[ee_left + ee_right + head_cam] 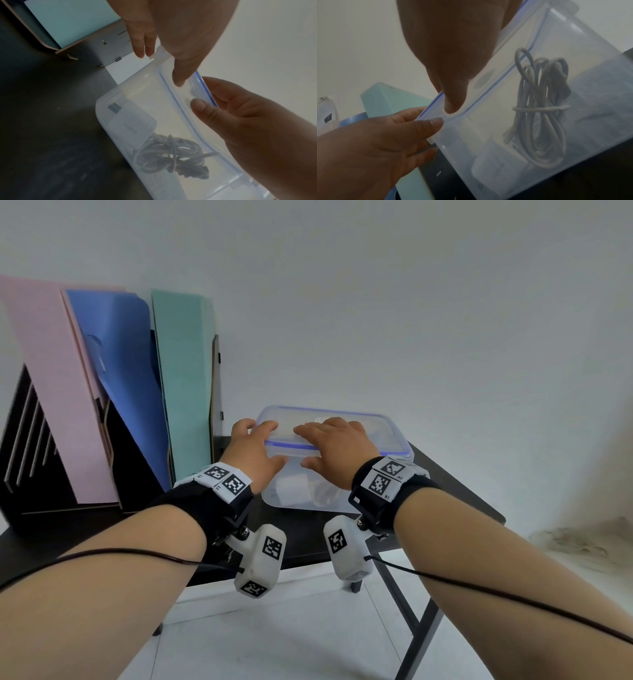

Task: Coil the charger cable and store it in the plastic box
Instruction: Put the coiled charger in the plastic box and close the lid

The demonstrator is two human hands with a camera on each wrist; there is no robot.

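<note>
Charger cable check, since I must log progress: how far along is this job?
Done: the coiled cable lies inside the plastic box. In hand: the left hand and right hand rest on the lid. Left: whether the lid is latched can't be seen.

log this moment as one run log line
cable coiled in box | lid on | left hand and right hand press lid
</note>
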